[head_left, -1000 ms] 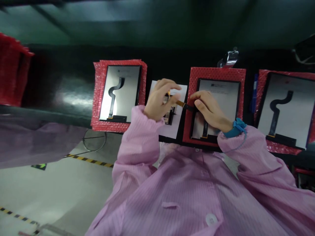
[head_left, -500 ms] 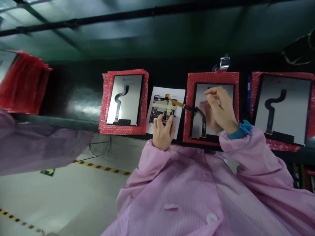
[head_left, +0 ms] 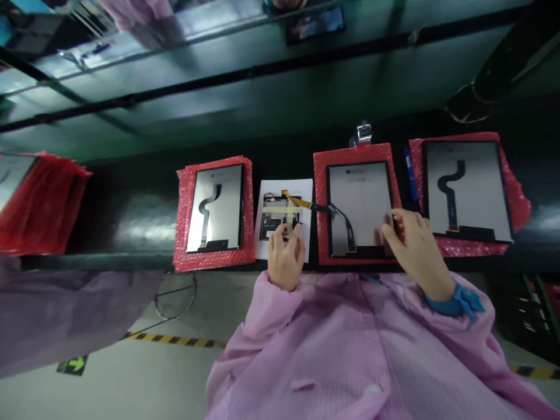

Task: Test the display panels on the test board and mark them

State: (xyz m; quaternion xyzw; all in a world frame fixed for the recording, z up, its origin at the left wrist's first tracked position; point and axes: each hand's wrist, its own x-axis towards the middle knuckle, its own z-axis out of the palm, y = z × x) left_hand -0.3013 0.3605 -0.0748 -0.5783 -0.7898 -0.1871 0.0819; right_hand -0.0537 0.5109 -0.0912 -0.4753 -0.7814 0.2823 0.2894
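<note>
The display panel [head_left: 361, 201] is lying on red bubble wrap [head_left: 322, 236] on the counter [head_left: 131, 216], and at the panel's right edge the right hand [head_left: 415, 245] is curving loosely; whether it is grasping that edge, I cannot tell. Left of the panel, the left hand [head_left: 284, 256] is resting spread fingers on the near part of a circuit board [head_left: 271, 223], clutching nothing. The step in hand seems to be steadying the board while handling the panel linked to it; the next move presumably calls for sparing the ribbon cable [head_left: 345, 221] any strain. Pale characters are showing on the ribbon above the panel's near left corner, too small to read. Along the panel's far edge, a dark square and faint print are appearing, equally illegible; no brand is standing out. Beyond the panel, a metal clip [head_left: 363, 134] is sitting.
</note>
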